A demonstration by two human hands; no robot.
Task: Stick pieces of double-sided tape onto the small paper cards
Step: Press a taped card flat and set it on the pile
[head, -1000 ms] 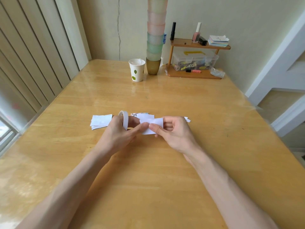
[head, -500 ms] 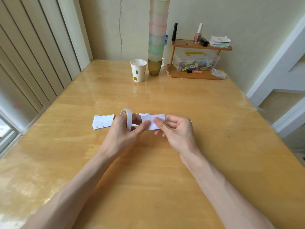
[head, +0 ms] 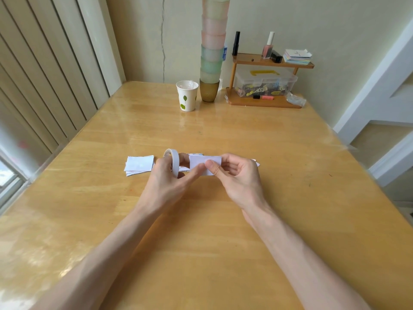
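Note:
My left hand [head: 166, 182] holds a white roll of double-sided tape [head: 173, 161] upright, fingers through its core, and its thumb reaches right to the lower left corner of a small white paper card [head: 202, 163]. My right hand [head: 238, 177] pinches that card's right end between thumb and fingers, just above the table. A small stack of white cards [head: 139, 165] lies on the table left of the roll. More cards [head: 257, 162] peek out behind my right hand, mostly hidden.
The wooden table [head: 201, 242] has a paper cup [head: 187, 95] and a tall stack of coloured cups [head: 212, 48] at its far edge. A small wooden shelf [head: 263, 101] with a plastic box, bottles and paper stands at the far right.
Both hands with the card and roll have lifted slightly and moved away from me. The card has turned from tilted to nearly level.

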